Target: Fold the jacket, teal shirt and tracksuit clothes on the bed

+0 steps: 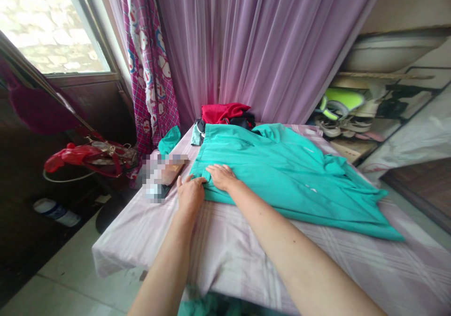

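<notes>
A teal garment (271,165) lies spread on the cloth-covered table, its gathered, band-like edge toward the left and its loose ends toward the right. At the near left corner of that edge, my left hand (191,195) has its fingers bent around the fabric, gripping it. My right hand (221,177) rests on top of the garment just to the right, fingers stretched out and palm down. Both hands touch the cloth close together. Small white marks show on the garment's right half.
Behind the garment sits a pile of folded red clothing (223,113) with dark pieces. A smaller teal cloth (169,140) lies at the table's left edge, near some blurred items. Purple curtains (246,48) hang behind; a shoe rack (352,119) stands right.
</notes>
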Action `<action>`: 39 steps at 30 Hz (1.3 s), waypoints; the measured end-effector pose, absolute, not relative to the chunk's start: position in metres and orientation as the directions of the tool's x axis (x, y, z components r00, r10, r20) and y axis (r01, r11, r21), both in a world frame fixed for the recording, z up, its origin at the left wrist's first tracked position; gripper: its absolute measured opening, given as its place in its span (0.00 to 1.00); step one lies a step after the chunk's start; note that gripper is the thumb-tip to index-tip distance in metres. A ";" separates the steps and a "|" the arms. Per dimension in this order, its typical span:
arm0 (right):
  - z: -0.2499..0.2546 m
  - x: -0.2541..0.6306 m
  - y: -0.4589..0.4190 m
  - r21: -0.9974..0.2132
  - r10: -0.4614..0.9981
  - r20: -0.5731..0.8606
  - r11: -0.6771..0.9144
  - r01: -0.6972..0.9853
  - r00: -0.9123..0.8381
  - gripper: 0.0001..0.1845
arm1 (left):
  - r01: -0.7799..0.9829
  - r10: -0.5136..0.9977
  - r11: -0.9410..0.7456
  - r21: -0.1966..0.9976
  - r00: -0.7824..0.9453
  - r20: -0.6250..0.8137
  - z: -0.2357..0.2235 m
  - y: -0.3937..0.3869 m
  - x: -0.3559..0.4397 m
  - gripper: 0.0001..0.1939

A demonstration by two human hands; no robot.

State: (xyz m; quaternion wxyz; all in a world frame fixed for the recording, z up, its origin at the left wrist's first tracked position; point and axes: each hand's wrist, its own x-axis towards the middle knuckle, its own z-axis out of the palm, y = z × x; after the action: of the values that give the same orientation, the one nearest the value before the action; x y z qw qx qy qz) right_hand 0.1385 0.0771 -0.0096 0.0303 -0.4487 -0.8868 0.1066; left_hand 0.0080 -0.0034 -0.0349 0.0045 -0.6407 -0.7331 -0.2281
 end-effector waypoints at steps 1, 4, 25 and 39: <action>-0.009 0.140 0.077 -0.213 0.804 -0.036 0.575 0.790 -0.594 0.28 | 0.941 0.932 0.069 0.332 -0.179 0.315 -0.035 -0.004 0.008 0.18; -0.010 0.144 0.074 -0.198 0.786 0.007 0.607 0.770 -0.618 0.30 | 0.938 0.919 0.015 0.346 -0.149 0.364 -0.034 -0.005 0.011 0.20; -0.028 0.263 0.031 -0.184 0.900 0.147 0.433 0.883 -0.411 0.28 | 0.956 0.948 -0.109 0.272 0.018 0.318 -0.044 0.007 0.025 0.23; -0.048 0.455 0.009 -0.053 1.000 0.011 0.028 0.998 -0.028 0.31 | 0.984 0.965 -0.098 0.152 0.056 0.257 -0.052 0.013 0.020 0.25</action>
State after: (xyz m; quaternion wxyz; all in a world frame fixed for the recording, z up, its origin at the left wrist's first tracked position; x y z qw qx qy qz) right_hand 0.4551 0.0090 -0.0477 0.0225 -0.6968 -0.7167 0.0152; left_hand 0.0199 0.0129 -0.0518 0.0318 -0.7261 -0.6708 -0.1476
